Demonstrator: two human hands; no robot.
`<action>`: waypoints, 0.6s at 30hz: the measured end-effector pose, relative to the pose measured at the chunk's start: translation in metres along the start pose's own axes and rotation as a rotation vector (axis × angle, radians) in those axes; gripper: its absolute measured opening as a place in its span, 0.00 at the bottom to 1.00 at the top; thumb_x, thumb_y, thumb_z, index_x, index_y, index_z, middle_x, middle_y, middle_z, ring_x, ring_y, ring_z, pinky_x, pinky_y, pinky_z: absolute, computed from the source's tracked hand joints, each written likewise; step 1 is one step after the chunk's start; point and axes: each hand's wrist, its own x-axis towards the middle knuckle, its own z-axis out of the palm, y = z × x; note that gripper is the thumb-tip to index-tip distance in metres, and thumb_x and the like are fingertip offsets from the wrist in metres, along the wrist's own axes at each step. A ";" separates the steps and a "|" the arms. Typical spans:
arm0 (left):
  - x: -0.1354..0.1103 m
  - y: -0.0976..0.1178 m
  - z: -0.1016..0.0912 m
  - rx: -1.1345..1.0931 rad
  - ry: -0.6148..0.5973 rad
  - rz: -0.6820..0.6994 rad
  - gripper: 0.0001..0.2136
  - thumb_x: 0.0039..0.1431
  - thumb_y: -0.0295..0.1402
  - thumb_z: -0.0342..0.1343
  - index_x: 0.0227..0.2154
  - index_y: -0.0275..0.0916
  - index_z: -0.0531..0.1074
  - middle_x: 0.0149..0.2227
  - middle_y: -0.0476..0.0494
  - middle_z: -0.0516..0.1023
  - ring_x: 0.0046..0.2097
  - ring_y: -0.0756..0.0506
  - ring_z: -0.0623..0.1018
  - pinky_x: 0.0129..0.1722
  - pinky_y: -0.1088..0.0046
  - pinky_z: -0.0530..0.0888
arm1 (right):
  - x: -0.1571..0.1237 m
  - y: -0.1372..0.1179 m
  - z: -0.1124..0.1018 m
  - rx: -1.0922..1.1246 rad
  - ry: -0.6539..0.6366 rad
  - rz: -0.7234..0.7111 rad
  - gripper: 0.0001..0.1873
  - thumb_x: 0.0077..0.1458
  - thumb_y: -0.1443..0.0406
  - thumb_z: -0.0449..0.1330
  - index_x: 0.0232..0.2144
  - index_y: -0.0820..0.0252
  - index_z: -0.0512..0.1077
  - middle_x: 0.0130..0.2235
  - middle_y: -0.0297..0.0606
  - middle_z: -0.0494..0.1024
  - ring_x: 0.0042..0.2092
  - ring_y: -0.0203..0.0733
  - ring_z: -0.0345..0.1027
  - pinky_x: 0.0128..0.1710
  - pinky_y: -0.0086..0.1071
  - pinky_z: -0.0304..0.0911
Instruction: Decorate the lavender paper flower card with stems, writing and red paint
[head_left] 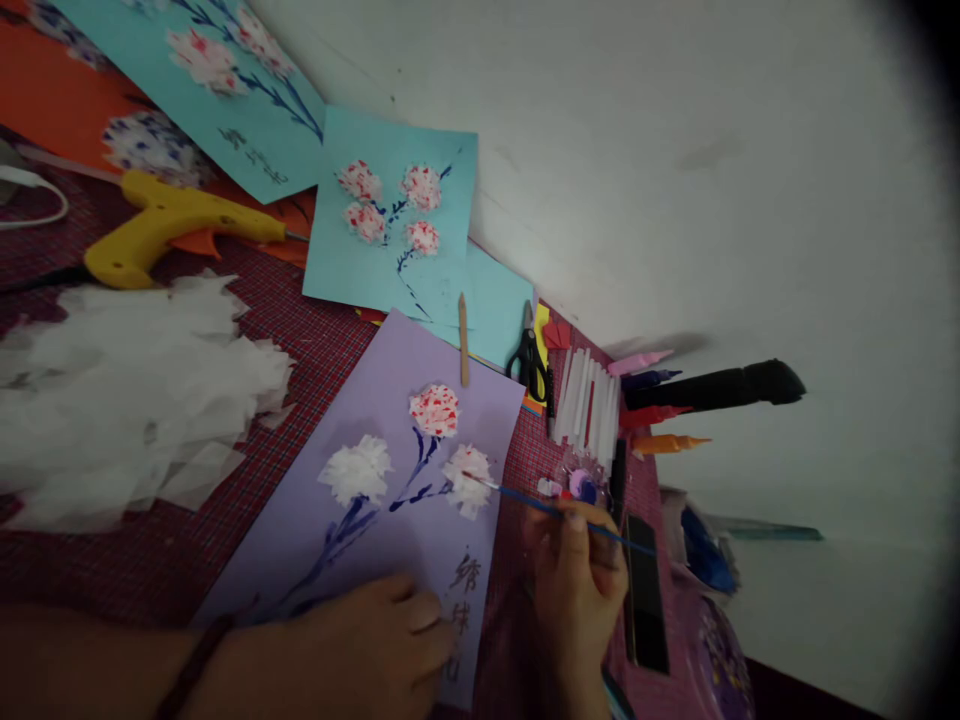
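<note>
My right hand (577, 585) pinches a thin blue paintbrush (534, 500). The brush tip touches, or is just over, a white tissue-paper flower (474, 482) with a few red specks. That flower is on a purple sheet (300, 515) with painted blue stems and dark handwriting at the lower right. A red-dabbed flower (435, 411) and a plain white flower (355, 470) share the sheet. My left hand (390, 635), wearing a ring, rests on the sheet's lower part with its fingers curled and fingertips hidden; nothing shows in it.
White tissue pieces (127, 400) are heaped at left, below a yellow glue gun (180, 225). Finished flower pictures on a turquoise sheet (450, 280) stand behind. Black scissors (529, 360), glue sticks (585, 400), paint tubes (671, 443) and a phone (646, 600) lie along the right.
</note>
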 end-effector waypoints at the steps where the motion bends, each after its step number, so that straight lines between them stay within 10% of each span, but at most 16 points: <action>1: 0.000 0.000 0.001 0.003 0.000 0.012 0.08 0.52 0.40 0.65 0.26 0.43 0.74 0.30 0.56 0.77 0.33 0.49 0.70 0.35 0.68 0.64 | -0.002 0.000 0.002 -0.020 -0.054 -0.032 0.09 0.59 0.59 0.58 0.33 0.59 0.72 0.27 0.33 0.78 0.25 0.36 0.69 0.28 0.30 0.63; 11: 0.000 0.000 0.000 -0.034 0.018 0.031 0.07 0.53 0.37 0.65 0.26 0.41 0.74 0.30 0.55 0.77 0.33 0.48 0.70 0.34 0.68 0.64 | 0.018 0.000 -0.012 0.036 0.091 0.063 0.10 0.56 0.58 0.60 0.33 0.58 0.71 0.25 0.30 0.76 0.24 0.34 0.67 0.28 0.29 0.62; 18: -0.001 0.000 0.003 -0.015 -0.044 0.039 0.04 0.57 0.36 0.62 0.31 0.42 0.75 0.34 0.54 0.78 0.35 0.48 0.71 0.35 0.66 0.65 | 0.011 0.006 0.003 0.061 -0.089 0.094 0.11 0.57 0.57 0.59 0.34 0.59 0.71 0.28 0.35 0.79 0.24 0.35 0.68 0.28 0.31 0.63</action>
